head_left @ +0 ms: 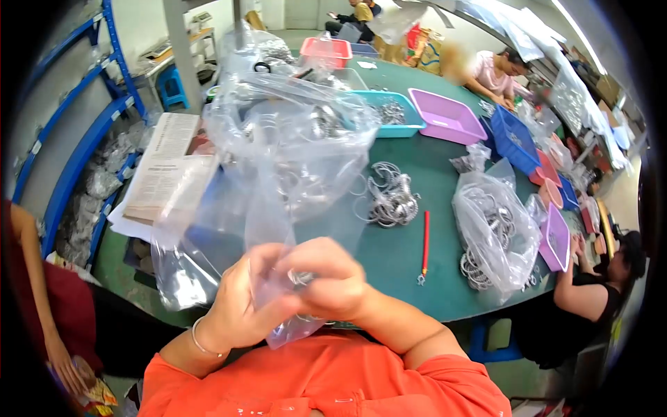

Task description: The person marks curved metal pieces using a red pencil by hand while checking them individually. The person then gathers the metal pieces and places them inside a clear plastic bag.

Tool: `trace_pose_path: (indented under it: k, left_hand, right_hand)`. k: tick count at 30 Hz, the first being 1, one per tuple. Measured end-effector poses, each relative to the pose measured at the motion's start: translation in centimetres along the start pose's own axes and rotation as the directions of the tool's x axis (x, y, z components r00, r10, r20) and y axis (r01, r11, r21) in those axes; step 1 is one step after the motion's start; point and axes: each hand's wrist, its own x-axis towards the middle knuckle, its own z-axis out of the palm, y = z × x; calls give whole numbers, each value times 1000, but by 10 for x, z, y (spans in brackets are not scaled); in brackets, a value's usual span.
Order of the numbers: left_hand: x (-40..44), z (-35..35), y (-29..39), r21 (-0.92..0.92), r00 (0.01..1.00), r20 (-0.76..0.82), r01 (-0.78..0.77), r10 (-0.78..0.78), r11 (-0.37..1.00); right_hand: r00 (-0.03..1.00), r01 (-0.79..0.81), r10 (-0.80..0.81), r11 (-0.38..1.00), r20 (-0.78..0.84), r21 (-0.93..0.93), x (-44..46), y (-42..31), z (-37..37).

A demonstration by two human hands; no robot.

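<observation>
Close to my body, my left hand point(233, 306) is closed on a sheet of clear plastic bag point(278, 336). My right hand point(333, 278) meets it with curled fingers, slightly smeared by motion. Between the hands, a small shiny metal piece point(300, 278) shows at the right fingers; its kind is too blurred to tell. Clear plastic stretches up from my hands towards a large clear bag point(299, 146) with metal rings inside; whether they are one bag I cannot tell. To the right lie a heap of silvery rings point(392, 198) and a thin red stick-like tool point(426, 240).
A clear bag of rings point(497, 229) rests on the green table point(389, 278) at right. Behind are a teal tray point(399, 131), a purple tray point(448, 118) and a blue basket point(515, 142). Papers point(163, 174) lie left. Other people sit at right and stand or sit at left.
</observation>
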Motion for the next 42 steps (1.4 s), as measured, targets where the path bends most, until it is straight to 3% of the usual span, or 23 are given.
trace_pose_path:
  k: [3, 5, 7, 8, 10, 13, 15, 16, 18, 19, 20, 21, 23, 24, 26, 28, 29, 32, 34, 36, 38, 39, 42]
  left_hand:
    - [14, 5, 7, -117, 977, -106, 172, -184, 978]
    - [24, -5, -4, -583, 896, -314, 78, -313, 809]
    - [39, -32, -3, -714, 703, -557, -133, -442, 688]
    - [41, -55, -7, -831, 721, -478, -185, -501, 525]
    - [53, -49, -5, -555, 610, -732, -272, -305, 786]
    - [63, -17, 0, 53, 610, -739, -371, 286, 927]
    - [62, 7, 7, 566, 763, -98, -486, 640, 666]
    - [63, 16, 18, 557, 781, 218, -591, 585, 583]
    - [57, 31, 10, 426, 809, 345, -587, 476, 689]
    - [59, 28, 5, 541, 762, 378, -643, 526, 543]
    - [62, 21, -4, 631, 708, 416, -677, 571, 380]
    - [64, 11, -18, 723, 758, 273, -568, 592, 394]
    - [61, -47, -88, 917, 851, -9, -203, 525, 343]
    - [83, -50, -85, 979, 714, 116, -200, 691, 43]
    - [105, -78, -95, 944, 759, 106, -280, 642, 174]
    - [117, -67, -72, 866, 742, -145, -224, 654, 446]
    - [119, -62, -64, 803, 735, -273, -180, 620, 568]
    - [120, -54, -57, 610, 702, -497, -135, 509, 781]
    - [116, -51, -61, 531, 730, -509, -152, 457, 834]
    - [111, -46, -64, 443, 775, -493, -167, 395, 881]
    - [106, -39, -68, 347, 829, -453, -176, 328, 921]
    - [104, -35, -69, 292, 858, -422, -176, 292, 940]
    - [99, -18, -74, 95, 943, -284, -155, 176, 983]
  right_hand:
    - [994, -104, 103, 994, -43, -21, -1, -4, -6]
    - [980, -170, 162, 984, -118, -58, -10, -4, -18]
    - [896, -427, 392, 889, -211, -163, -33, -1, -24]
    - [833, -546, 492, 805, -254, -232, -40, 3, -26]
    - [739, -671, 637, 726, -217, -154, -47, 11, -25]
    - [842, -522, 401, 773, -360, -361, -22, 7, -30]
    - [890, -413, 236, 780, -389, -471, -4, 9, -41]
    - [897, -381, 165, 759, -410, -528, 9, 8, -49]
    - [963, -211, 26, 692, -267, -691, 17, 14, -68]
    - [978, -174, 45, 724, -206, -668, 20, 6, -76]
    - [968, -221, 119, 823, -221, -523, 24, 0, -81]
    - [939, -289, 203, 903, -278, -318, 20, -2, -81]
    - [899, -401, 400, 916, -181, 33, 9, -16, -82]
    - [869, -446, 460, 888, -183, 110, 11, -26, -85]
    - [734, -555, 658, 726, -172, 407, 9, -35, -91]
    - [631, -656, 771, 588, -84, 472, 1, -41, -98]
    - [820, -502, 537, 841, -198, 200, -7, -31, -93]
    - [723, -691, 675, 703, 149, 168, -28, -29, -93]
    - [682, -665, 661, 739, 312, -113, -46, -20, -89]
    - [832, -546, 534, 837, 150, 46, -58, -18, -88]
    - [822, -558, 569, 807, -6, 191, -58, -21, -110]
    - [725, -603, 682, 697, -97, 388, -54, -29, -123]
    - [682, -226, 701, 474, -209, 851, -50, -44, -137]
